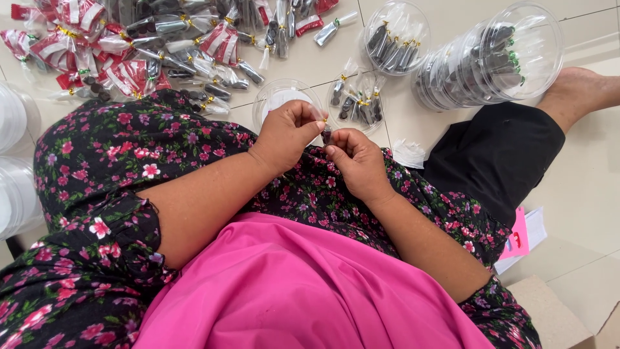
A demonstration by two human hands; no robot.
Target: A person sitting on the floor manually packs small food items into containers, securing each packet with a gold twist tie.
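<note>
hands meet over the lap: left hand [287,132] and right hand [356,161] pinch one small dark packet [327,135], fingertips closed; tying seems underway, calling for a steady twist.

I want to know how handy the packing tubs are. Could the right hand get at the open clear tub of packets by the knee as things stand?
Probably yes. The right hand is busy pinching a small packet with the left hand, but the clear tub lies just ahead on the floor, open-topped, with nothing between.
</note>
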